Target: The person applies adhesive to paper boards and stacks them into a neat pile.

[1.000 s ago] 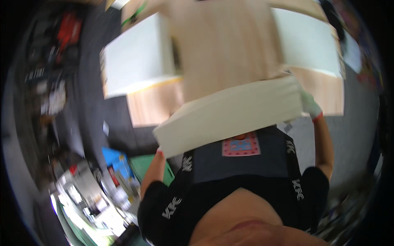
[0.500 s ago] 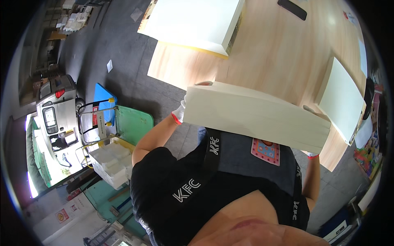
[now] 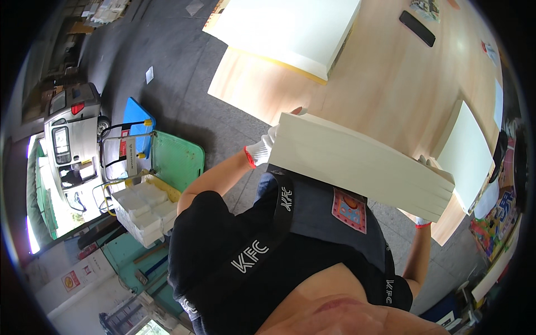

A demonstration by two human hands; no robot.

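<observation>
A thick stack of cream paper sheets (image 3: 357, 162) stands on its long edge at the table's front edge, its broad side toward me. My left hand (image 3: 263, 149), in a white glove with a red cuff, is closed around the stack's left end, with fingertips showing over its top. My right hand (image 3: 427, 162), gloved alike, grips the right end; a few fingers show behind the top edge, while the sheets hide its palm. At that end the sheets separate slightly at their edges.
A large white paper stack (image 3: 285, 33) lies on the wooden table (image 3: 385, 84) at the far left, and a smaller pile (image 3: 466, 153) sits at the right. A black phone (image 3: 417, 28) lies farther back. Left on the floor stand a green trolley (image 3: 177, 156) and a loaded white crate (image 3: 139, 215).
The stack held in both hands has shifted a little to the right and tips lower at its right end. The whole view has turned slightly. Both hands keep their hold.
</observation>
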